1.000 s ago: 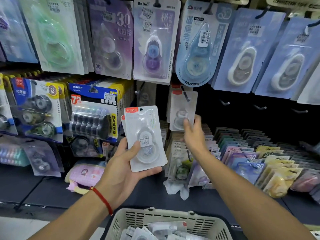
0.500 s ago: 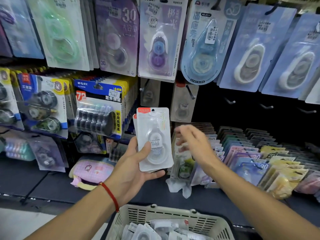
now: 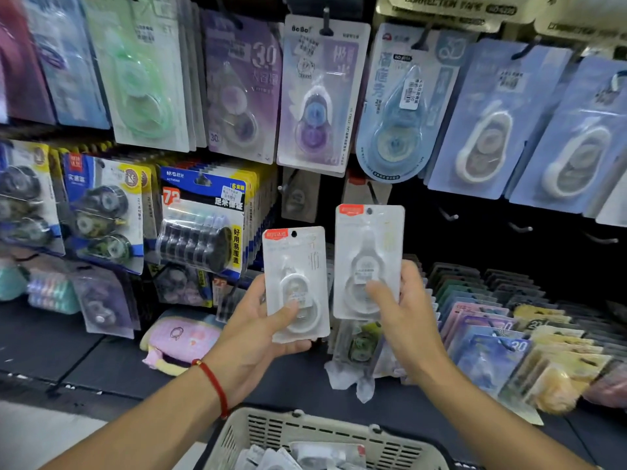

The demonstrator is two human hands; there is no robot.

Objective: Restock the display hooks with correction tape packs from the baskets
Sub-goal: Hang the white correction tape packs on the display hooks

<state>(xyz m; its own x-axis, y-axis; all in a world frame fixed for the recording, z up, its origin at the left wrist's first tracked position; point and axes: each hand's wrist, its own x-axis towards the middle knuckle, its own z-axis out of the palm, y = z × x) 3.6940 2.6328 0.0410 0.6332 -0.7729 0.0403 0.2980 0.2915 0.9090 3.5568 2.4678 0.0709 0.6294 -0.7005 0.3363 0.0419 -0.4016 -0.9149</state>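
Our left hand [image 3: 252, 329] grips one white blister-carded correction tape pack [image 3: 296, 283], thumb pressed across its front. Our right hand [image 3: 402, 312] pinches another pack [image 3: 369, 259] just beside it, above the beige slotted plastic basket [image 3: 305, 432].

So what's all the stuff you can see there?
White correction tape packs: two, red-tabbed, one in each hand
Basket: one, beige, bottom centre, more packs inside
Hanging packs: many, green, purple, blue, top row
Black-and-yellow multipacks: a thick stack, middle left
Bare hooks: three, dark gap at right
Pink pouch: one, on shelf
Left hand: holds lower pack
Right hand: holds higher pack
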